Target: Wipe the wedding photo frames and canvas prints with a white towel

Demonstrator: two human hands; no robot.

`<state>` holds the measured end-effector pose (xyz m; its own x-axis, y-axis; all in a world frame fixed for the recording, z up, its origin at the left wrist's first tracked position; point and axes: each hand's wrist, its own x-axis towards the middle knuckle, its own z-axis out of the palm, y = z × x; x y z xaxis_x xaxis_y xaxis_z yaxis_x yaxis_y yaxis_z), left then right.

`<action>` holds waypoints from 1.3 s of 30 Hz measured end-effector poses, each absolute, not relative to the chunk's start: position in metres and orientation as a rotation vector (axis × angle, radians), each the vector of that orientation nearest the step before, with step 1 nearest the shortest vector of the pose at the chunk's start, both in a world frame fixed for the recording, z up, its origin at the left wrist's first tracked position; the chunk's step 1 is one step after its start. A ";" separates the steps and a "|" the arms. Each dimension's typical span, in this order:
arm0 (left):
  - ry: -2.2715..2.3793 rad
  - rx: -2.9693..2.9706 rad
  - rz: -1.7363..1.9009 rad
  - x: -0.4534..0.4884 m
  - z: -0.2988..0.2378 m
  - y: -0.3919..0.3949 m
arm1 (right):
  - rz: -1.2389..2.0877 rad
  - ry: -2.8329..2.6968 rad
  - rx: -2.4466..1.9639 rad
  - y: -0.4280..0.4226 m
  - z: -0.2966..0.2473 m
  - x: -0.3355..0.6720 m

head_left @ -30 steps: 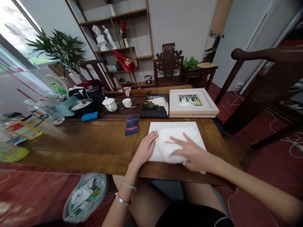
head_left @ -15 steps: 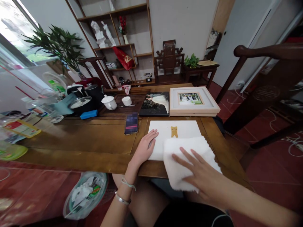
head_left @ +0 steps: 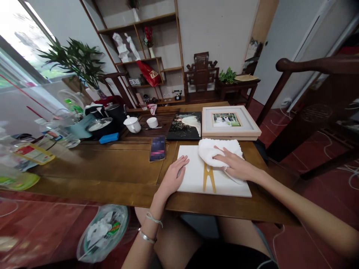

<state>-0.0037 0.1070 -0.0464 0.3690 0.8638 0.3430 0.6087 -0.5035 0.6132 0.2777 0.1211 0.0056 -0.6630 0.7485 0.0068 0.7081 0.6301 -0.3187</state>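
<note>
A white rectangular panel lies flat at the table's front edge, with a gold, two-legged piece on its face. My left hand rests flat on the panel's left side, fingers stretched out and holding nothing. Bunched under my right hand is a white towel, pressed against the panel's upper right part. The towel covers the top of the gold piece and the panel's far right corner. Some of my right fingertips sink into the cloth.
Behind the panel lie a dark photo panel and a framed photo. A phone sits to the left. Farther left are a white lidded cup, a blue block and bottles. A waste bin stands below.
My right hand has moved the towel away from me, from the panel's near edge to its far right part. The gold piece's lower legs now show. My left hand stays put.
</note>
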 end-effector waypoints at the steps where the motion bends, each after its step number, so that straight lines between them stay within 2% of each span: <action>1: 1.284 2.251 0.912 -0.004 -0.046 0.107 | 0.447 -2.717 -1.245 0.112 0.006 0.276; 9: 1.274 2.250 0.924 -0.003 -0.048 0.107 | 0.733 -2.826 -1.213 0.010 0.029 0.278; 13: 1.280 2.259 0.919 -0.003 -0.049 0.107 | 0.781 -2.731 -1.313 0.038 0.027 0.291; 18: 1.265 2.282 0.928 -0.004 -0.050 0.108 | 0.586 -2.630 -1.321 0.110 0.007 0.297; 22: 1.274 2.274 0.919 -0.004 -0.049 0.108 | 0.489 -2.602 -1.321 0.135 0.004 0.294; 28: 1.268 2.254 0.952 -0.003 -0.049 0.107 | 0.576 -2.720 -1.403 0.076 0.018 0.281; 33: 1.284 2.275 0.934 -0.003 -0.049 0.107 | 0.705 -2.827 -1.186 -0.004 0.033 0.277; 36: 1.289 2.279 0.920 -0.003 -0.049 0.107 | 0.763 -2.844 -1.182 -0.004 0.038 0.283; 39: 1.287 2.277 0.917 -0.003 -0.049 0.107 | 0.641 -2.787 -1.337 0.033 0.031 0.282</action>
<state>-0.0034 0.1071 -0.0494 0.3714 0.8569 0.3575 0.6176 -0.5155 0.5939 0.2815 0.0333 0.0308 -0.6412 0.7447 -0.1853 0.7508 0.5588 -0.3522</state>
